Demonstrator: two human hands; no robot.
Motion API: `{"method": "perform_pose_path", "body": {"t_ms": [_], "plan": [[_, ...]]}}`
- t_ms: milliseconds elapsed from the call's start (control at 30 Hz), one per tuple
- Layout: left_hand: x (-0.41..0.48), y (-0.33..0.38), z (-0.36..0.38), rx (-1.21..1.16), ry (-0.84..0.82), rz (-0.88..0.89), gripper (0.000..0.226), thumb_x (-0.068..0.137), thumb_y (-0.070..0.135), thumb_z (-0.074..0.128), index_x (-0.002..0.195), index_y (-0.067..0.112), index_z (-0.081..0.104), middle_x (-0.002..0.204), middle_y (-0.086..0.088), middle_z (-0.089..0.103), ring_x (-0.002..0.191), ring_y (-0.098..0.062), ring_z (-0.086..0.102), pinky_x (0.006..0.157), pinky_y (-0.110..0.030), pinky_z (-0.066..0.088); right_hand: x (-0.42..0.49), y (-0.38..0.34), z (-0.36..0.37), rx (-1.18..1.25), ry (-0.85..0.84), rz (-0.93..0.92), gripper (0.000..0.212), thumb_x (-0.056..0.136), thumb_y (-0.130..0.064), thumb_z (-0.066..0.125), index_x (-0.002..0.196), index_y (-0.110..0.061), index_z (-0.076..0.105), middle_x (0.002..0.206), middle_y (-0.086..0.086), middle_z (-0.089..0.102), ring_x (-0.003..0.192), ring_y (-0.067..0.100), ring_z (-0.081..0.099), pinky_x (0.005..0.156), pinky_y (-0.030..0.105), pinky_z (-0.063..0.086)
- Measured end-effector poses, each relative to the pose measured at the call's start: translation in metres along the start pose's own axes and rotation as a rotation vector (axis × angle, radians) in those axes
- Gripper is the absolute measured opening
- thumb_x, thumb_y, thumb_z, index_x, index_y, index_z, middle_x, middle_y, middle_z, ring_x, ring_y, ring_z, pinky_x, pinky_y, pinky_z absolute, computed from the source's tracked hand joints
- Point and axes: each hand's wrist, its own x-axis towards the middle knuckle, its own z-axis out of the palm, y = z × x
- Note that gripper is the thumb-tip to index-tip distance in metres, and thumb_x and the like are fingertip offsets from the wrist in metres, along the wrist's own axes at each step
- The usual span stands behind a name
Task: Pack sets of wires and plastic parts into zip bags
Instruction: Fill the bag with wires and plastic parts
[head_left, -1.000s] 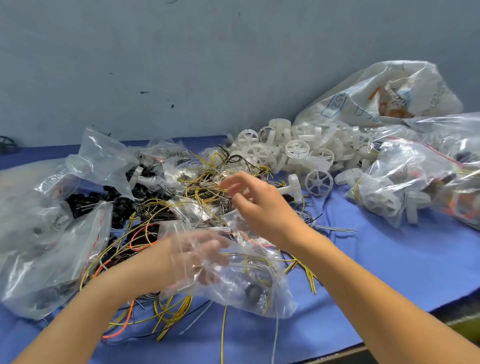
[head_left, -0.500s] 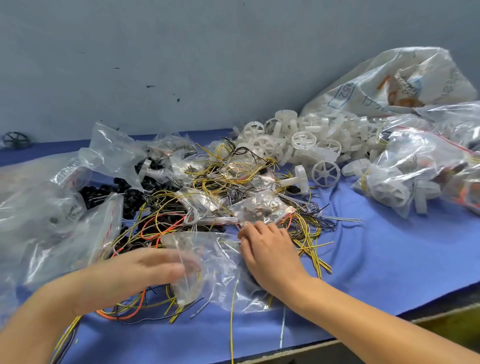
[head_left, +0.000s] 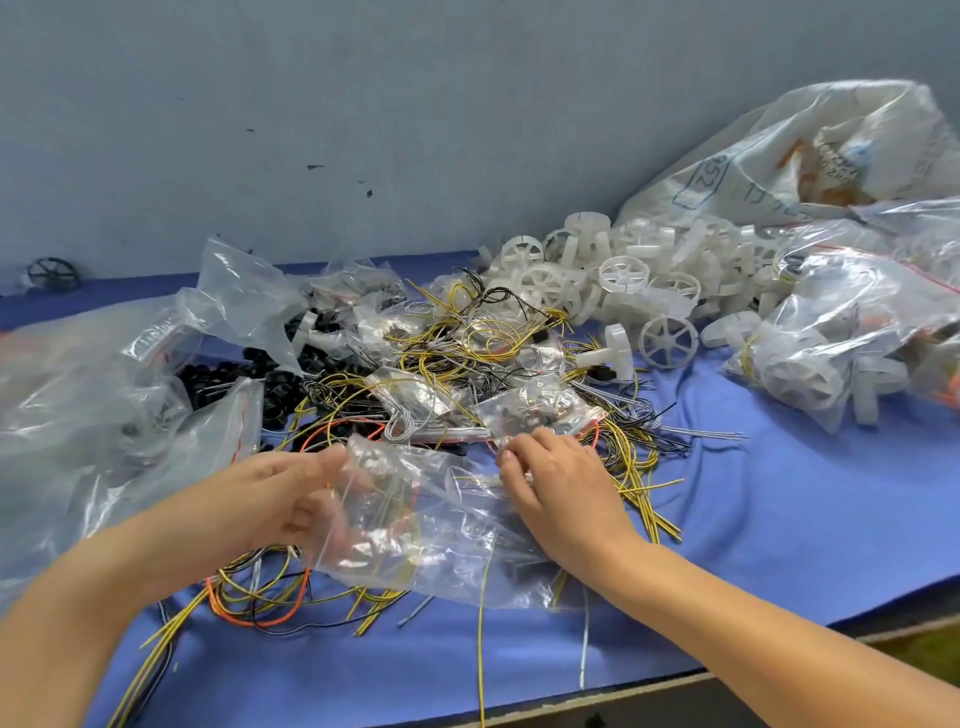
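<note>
Head view: our left hand (head_left: 280, 499) pinches a clear zip bag (head_left: 415, 525); our right hand (head_left: 561, 488) presses it, fingers curled, gripping nothing. Tangled wires (head_left: 467, 358) nearby could snag.

Both forearms reach forward, left hand (head_left: 283, 499) cupped, right hand (head_left: 563, 486) palm-down.

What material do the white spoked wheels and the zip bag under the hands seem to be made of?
White spoked wheels: likely moulded plastic, matte and slightly translucent, with uniform thin spokes. Zip bag: thin clear plastic film, glossy; it wrinkles, and wires show through it.
</note>
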Motion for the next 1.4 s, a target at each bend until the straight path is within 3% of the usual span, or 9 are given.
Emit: {"method": "perform_pose_path", "body": {"t_ms": [100, 300, 400, 633, 767, 933, 1067, 1200, 1400], "plan": [[0.009, 0.003, 0.011, -0.065, 0.097, -0.084, 0.092, 0.058, 0.077, 0.072, 0.100, -0.005, 0.069, 0.092, -0.026, 0.072, 0.082, -0.036, 0.072, 0.065, -0.035, 0.059, 0.010, 0.008, -0.010, -0.004, 0.010, 0.031, 0.031, 0.102, -0.040, 0.033, 0.114, -0.024, 0.058, 0.111, -0.003, 0.057, 0.101, 0.022, 0.051, 0.088, 0.038, 0.039], [0.019, 0.003, 0.035, -0.056, 0.102, -0.083, 0.037, 0.084, 0.036, 0.059, 0.093, 0.005, 0.075, 0.105, -0.022, 0.072, 0.093, -0.037, 0.072, 0.062, -0.032, 0.061, 0.018, 0.028, -0.014, -0.236, -0.097, 0.020, 0.043, 0.104, -0.045, 0.026, 0.109, -0.020, 0.060, 0.110, 0.002, 0.061, 0.105, 0.026, 0.050, 0.087, 0.040, 0.039], [0.018, 0.005, 0.031, -0.088, 0.082, -0.021, 0.038, 0.087, 0.031, 0.056, 0.099, 0.000, 0.074, 0.113, -0.017, 0.071, 0.106, -0.030, 0.069, 0.075, -0.035, 0.061, 0.019, 0.031, -0.013, -0.265, -0.065, -0.046, 0.044, 0.104, -0.044, 0.026, 0.093, -0.022, 0.062, 0.102, 0.002, 0.063, 0.101, 0.026, 0.052, 0.082, 0.039, 0.036], [0.024, 0.005, 0.031, -0.118, 0.100, 0.013, 0.029, 0.086, 0.034, 0.057, 0.090, 0.013, 0.076, 0.112, -0.017, 0.071, 0.102, -0.034, 0.070, 0.077, -0.037, 0.060, 0.047, 0.045, -0.045, -0.136, 0.345, -0.120, 0.039, 0.100, -0.034, 0.054, 0.065, -0.018, 0.048, 0.056, 0.009, 0.060, 0.055, 0.033, 0.059, 0.062, 0.033, 0.027], [0.036, 0.011, 0.033, -0.045, 0.322, 0.064, 0.029, 0.081, 0.043, 0.061, 0.092, 0.019, 0.072, 0.096, -0.010, 0.076, 0.084, -0.025, 0.074, 0.062, -0.033, 0.060, 0.078, 0.063, -0.057, 0.048, 0.327, 0.090, 0.034, 0.102, -0.039, 0.044, 0.080, -0.014, 0.051, 0.082, 0.008, 0.057, 0.082, 0.032, 0.056, 0.069, 0.038, 0.036], [0.050, 0.015, 0.016, -0.132, 0.714, 0.104, 0.016, 0.099, 0.033, 0.053, 0.102, 0.019, 0.061, 0.067, 0.004, 0.072, 0.056, -0.009, 0.066, 0.046, -0.025, 0.052, 0.088, 0.092, -0.050, 0.128, 0.333, 0.427, 0.042, 0.098, -0.041, 0.047, 0.129, -0.012, 0.047, 0.128, 0.016, 0.048, 0.120, 0.036, 0.045, 0.097, 0.046, 0.038], [0.054, 0.024, 0.016, -0.366, 0.702, 0.046, 0.013, 0.099, 0.027, 0.051, 0.099, 0.018, 0.062, 0.063, 0.004, 0.069, 0.048, -0.008, 0.061, 0.040, -0.020, 0.048, 0.086, 0.098, -0.038, 0.058, 0.184, 0.502, 0.065, 0.097, -0.045, 0.049, 0.147, -0.010, 0.026, 0.143, 0.018, 0.039, 0.132, 0.036, 0.038, 0.101, 0.047, 0.036], [0.054, 0.028, 0.021, -0.420, 0.661, 0.050, 0.014, 0.101, 0.022, 0.049, 0.099, 0.017, 0.062, 0.062, 0.004, 0.069, 0.046, -0.008, 0.061, 0.041, -0.019, 0.049, 0.087, 0.101, -0.034, -0.008, 0.123, 0.487, 0.046, 0.099, -0.033, 0.048, 0.138, -0.011, 0.041, 0.135, 0.015, 0.051, 0.124, 0.036, 0.045, 0.097, 0.047, 0.038], [0.050, 0.031, 0.027, -0.476, 0.630, 0.049, 0.015, 0.101, 0.021, 0.048, 0.100, 0.016, 0.062, 0.067, 0.001, 0.066, 0.046, -0.009, 0.060, 0.044, -0.018, 0.050, 0.088, 0.106, -0.028, 0.047, 0.119, 0.524, 0.053, 0.099, -0.045, 0.049, 0.140, -0.013, 0.041, 0.138, 0.016, 0.046, 0.127, 0.038, 0.042, 0.099, 0.048, 0.038]]}}
